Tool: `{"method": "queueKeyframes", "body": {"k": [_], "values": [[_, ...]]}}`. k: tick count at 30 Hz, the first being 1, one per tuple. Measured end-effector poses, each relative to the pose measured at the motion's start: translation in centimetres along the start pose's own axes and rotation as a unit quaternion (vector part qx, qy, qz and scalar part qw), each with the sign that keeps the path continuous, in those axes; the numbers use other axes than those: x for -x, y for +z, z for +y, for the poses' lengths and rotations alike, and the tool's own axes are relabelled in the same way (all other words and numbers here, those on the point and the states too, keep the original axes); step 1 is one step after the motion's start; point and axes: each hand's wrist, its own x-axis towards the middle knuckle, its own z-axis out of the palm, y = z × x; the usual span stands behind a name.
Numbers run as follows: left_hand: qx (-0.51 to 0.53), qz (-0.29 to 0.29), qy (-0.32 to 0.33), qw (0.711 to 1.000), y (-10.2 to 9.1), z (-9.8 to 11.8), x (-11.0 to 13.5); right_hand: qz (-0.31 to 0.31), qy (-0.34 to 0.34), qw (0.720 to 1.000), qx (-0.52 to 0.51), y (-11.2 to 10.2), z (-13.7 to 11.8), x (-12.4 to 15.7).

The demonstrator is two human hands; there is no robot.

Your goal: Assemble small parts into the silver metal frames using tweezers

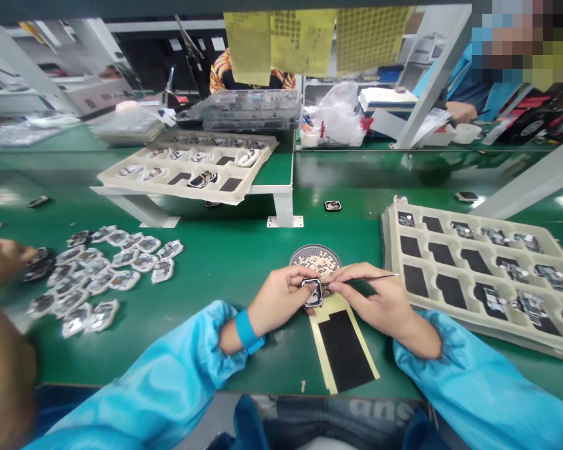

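Near the middle of the bench, my left hand [281, 300] grips a small watch-like device housing [312, 292], with its inside facing me. My right hand [378, 299] pinches thin tweezers [380, 277]; their tips are at the housing's right edge, too small to make out what they touch. Just behind both hands sits a round grey dish [304, 248] heaped with small pale pieces [316, 259]. Under and in front of the hands lies a yellow-edged sheet with a black patch [347, 350].
A compartment tray [431, 312] with circuit parts stands right. Several white-rimmed housings [94, 269] lie left, beside a co-worker's hand [2, 262]. Another tray [178, 181] rests on a raised shelf [284, 203]. A single housing [332, 205] lies behind the dish. Slanted white posts [431, 81] rise at right.
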Motion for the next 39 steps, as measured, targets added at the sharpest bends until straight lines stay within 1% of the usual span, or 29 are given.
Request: {"method": "queueKeyframes", "body": {"k": [5, 8, 10, 14, 17, 21, 23, 25, 27, 29, 31, 33, 35, 36, 38, 39], "values": [[0.008, 0.001, 0.004, 1.0, -0.1, -0.2, 0.0, -0.01, 0.008, 1.0, 0.012, 0.0, -0.1, -0.2], [0.011, 0.002, 0.006, 1.0, -0.1, -0.2, 0.0, -0.018, 0.03, 0.998, 0.043, 0.0, -0.3, -0.2], [0.013, 0.003, 0.006, 1.0, -0.1, -0.1, 0.0, -0.007, 0.045, 0.997, 0.054, 0.0, -0.4, -0.2], [0.005, 0.012, 0.014, 1.0, -0.2, 0.6, 0.2, 0.029, 0.062, 0.997, 0.044, -0.2, -0.6, 0.0], [-0.014, 0.017, 0.029, 0.999, -0.3, 1.0, 0.4, 0.027, 0.066, 0.996, 0.048, -0.2, -0.6, 0.1], [-0.038, 0.03, 0.057, 0.997, -0.4, 1.1, 0.5, 0.02, 0.054, 0.997, 0.049, -0.1, -0.5, 0.1], [-0.043, 0.031, 0.07, 0.996, -0.5, 1.0, 0.6, 0.015, 0.069, 0.997, 0.028, -0.1, -0.5, 0.0], [-0.044, 0.027, 0.083, 0.995, -0.7, 1.0, 0.6, 0.005, 0.109, 0.993, -0.032, -0.1, -0.5, 0.0], [-0.052, 0.024, 0.095, 0.994, -0.9, 1.0, 0.6, -0.011, 0.155, 0.982, -0.111, -0.2, -0.3, 0.0], [-0.069, 0.023, 0.101, 0.992, -1.2, 0.9, 0.5, -0.035, 0.183, 0.968, -0.167, -0.4, -0.2, -0.1], [-0.085, 0.025, 0.097, 0.991, -1.5, 0.8, 0.4, -0.057, 0.194, 0.962, -0.184, -0.5, -0.3, -0.2], [-0.09, 0.029, 0.091, 0.991, -1.7, 0.9, 0.2, -0.062, 0.199, 0.958, -0.195, -0.7, -0.8, -0.3], [-0.072, 0.03, 0.093, 0.993, -1.9, 0.9, 0.0, -0.046, 0.195, 0.954, -0.225, -1.3, -1.6, -0.4], [-0.053, 0.025, 0.097, 0.993, -1.9, 1.0, -0.1, -0.028, 0.189, 0.951, -0.242, -1.9, -2.0, -0.6], [-0.008, 0.008, 0.103, 0.995, -1.9, 1.0, -0.2, 0.027, 0.179, 0.954, -0.237, -4.0, -2.5, -0.9], [0.011, 0.0, 0.1, 0.995, -1.8, 1.1, -0.2, 0.065, 0.178, 0.961, -0.199, -5.5, -2.6, -1.1]]}}
